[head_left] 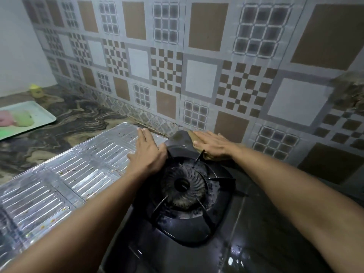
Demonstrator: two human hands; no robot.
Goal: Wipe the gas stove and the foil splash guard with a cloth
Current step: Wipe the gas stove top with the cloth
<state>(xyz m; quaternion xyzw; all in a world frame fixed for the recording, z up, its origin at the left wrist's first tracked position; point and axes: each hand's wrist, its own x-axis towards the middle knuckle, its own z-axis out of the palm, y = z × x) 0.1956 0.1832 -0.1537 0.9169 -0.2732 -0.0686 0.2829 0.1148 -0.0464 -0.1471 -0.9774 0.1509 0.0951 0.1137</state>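
- Centre frame: right hand [211, 143] lies flat, palm pressing a brown cloth [197, 141] onto the gas stove [197, 223] rear corner.
- Left hand [148, 152] rests open, gripping nothing, on the foil splash guard [65, 174] edge.
- Stove-wiping step; spattered foil probably comes next.

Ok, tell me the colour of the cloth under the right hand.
Brownish tan cloth, flat beneath the right hand; head view.

This is a home kitchen: a black gas stove [197, 203] with a burner and pan supports sits on a marbled stone tabletop [74, 119] beside a foil splash guard [65, 174], against a wall of patterned tiles [197, 56], with a tray [41, 115] nearby.
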